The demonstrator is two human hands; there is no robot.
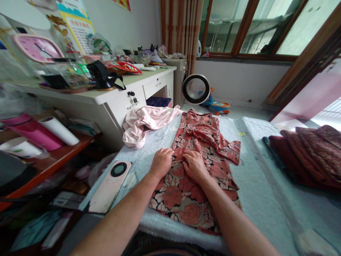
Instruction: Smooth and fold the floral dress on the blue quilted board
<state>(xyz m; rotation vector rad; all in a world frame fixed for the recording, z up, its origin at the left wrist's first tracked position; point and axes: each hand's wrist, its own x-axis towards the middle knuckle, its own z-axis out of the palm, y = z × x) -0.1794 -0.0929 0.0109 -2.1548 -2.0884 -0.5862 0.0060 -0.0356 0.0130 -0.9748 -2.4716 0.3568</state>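
Observation:
A red floral shirt (186, 192) lies spread on the light blue cloth-covered surface (261, 188), its collar at the far end. One sleeve sticks out to the right, and the fabric is bunched across the middle. At the shirt's left edge, my left hand (162, 163) has its fingers curled closed on the cloth. My right hand (195, 166) is closed on the shirt's middle, thumb and fingers drawn together on the fabric. Beyond my left hand, a crumpled pale pink garment (149, 122) lies beside the shirt.
A stack of folded dark red clothes (309, 153) sits at the right. Near the left edge lies a pale pink phone (110, 188). A cluttered desk (135, 83) stands at the far left, above a shelf with a pink bottle (34, 131). Behind is a front-loading washer's open door (196, 89).

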